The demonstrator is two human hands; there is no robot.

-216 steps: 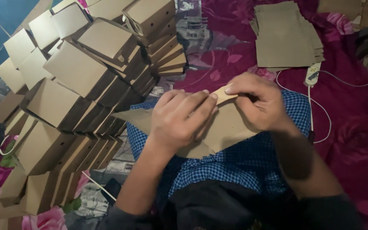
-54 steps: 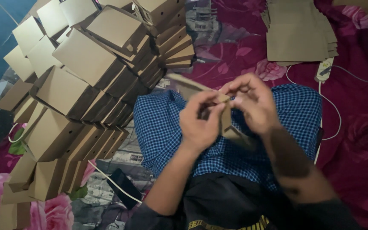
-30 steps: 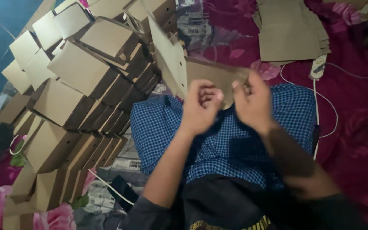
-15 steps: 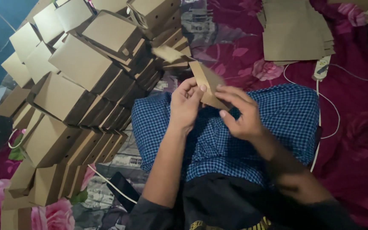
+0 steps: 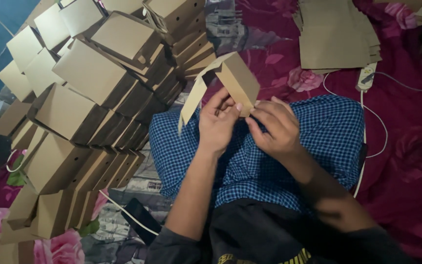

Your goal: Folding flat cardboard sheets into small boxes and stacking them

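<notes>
Progress: many folded brown boxes (image 5: 89, 98) stacked at person's left, so big batch looks done. Flat blanks pile (image 5: 335, 34) on red floral bedspread (image 5: 406, 146) beyond right knee, so more left to fold.

Current box (image 5: 233, 80): half-formed, above checked-cloth lap (image 5: 250, 161), one long flap (image 5: 191, 102) hanging loose, not closed yet.

Grip: left hand (image 5: 217, 122) pinched on box lower edge, thumb + fingers closed on card. Right hand (image 5: 274, 129) fingertips touching box bottom corner, fingers curled on card. White cable (image 5: 367, 78) beside knee.
</notes>
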